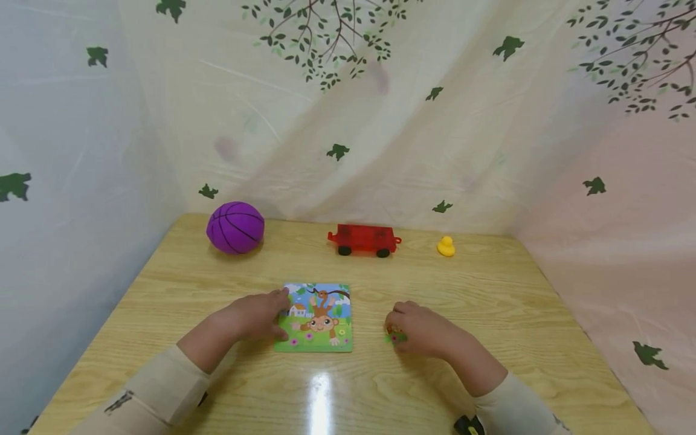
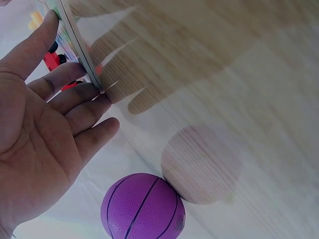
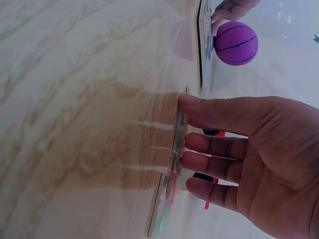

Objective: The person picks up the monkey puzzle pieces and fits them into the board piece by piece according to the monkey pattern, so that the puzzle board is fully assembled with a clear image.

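Note:
A square monkey puzzle board [image 1: 321, 317] lies flat on the table, with the picture facing up. At its left edge rests my left hand [image 1: 258, 315], thumb and fingers spread and touching the rim; in the left wrist view the left hand [image 2: 45, 114] has its fingers fairly straight. To the right of the board, my right hand [image 1: 421, 329] pinches a small flat puzzle piece [image 1: 397, 335], mostly hidden under the fingers. The right wrist view shows the thumb on one end of this puzzle piece [image 3: 178, 137], and another flat piece [image 3: 160, 209] lies beside it.
A purple ball [image 1: 235, 228] sits at the back left of the wooden table [image 1: 217, 386]. A red toy wagon [image 1: 364, 239] stands at the back middle, and a yellow rubber duck [image 1: 446, 246] is to its right. Printed cloth [image 1: 304, 181] hangs behind the table.

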Demonstrator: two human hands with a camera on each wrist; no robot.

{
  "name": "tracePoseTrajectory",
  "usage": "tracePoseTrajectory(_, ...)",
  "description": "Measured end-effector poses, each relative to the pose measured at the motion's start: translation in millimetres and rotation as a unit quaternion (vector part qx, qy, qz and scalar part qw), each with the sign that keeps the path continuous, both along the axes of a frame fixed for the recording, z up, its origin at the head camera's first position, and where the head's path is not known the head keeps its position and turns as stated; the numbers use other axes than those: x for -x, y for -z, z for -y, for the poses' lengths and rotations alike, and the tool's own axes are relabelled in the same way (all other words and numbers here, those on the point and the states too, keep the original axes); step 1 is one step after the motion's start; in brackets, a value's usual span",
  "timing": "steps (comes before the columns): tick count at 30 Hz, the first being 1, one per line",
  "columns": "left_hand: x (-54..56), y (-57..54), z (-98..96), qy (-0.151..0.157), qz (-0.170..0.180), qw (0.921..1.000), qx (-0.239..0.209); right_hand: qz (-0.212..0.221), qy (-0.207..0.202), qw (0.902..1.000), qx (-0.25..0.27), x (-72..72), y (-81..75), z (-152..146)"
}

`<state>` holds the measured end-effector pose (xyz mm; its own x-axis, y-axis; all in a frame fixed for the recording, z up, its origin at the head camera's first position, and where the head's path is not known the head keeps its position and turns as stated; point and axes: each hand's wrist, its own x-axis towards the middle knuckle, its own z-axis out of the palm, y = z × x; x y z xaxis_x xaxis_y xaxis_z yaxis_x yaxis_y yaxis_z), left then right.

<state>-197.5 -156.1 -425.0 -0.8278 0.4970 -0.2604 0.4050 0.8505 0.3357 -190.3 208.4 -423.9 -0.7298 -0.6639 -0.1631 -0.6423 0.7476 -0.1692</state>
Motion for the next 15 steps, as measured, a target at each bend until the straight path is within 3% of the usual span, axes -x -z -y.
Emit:
tracePoseTrajectory(7, 0.5, 1.3, 0.1, 0.006, -0.005, 1.0000, 0.003, 0.008, -0.001, 1.0000, 0.003, 1.2, 2.6, 4)
tracePoseTrajectory(15, -0.4, 1.0, 0.2, 0.004, -0.006, 1.0000, -0.002, 0.007, 0.008, 0.9996, -0.028, 0.5, 0.8, 16)
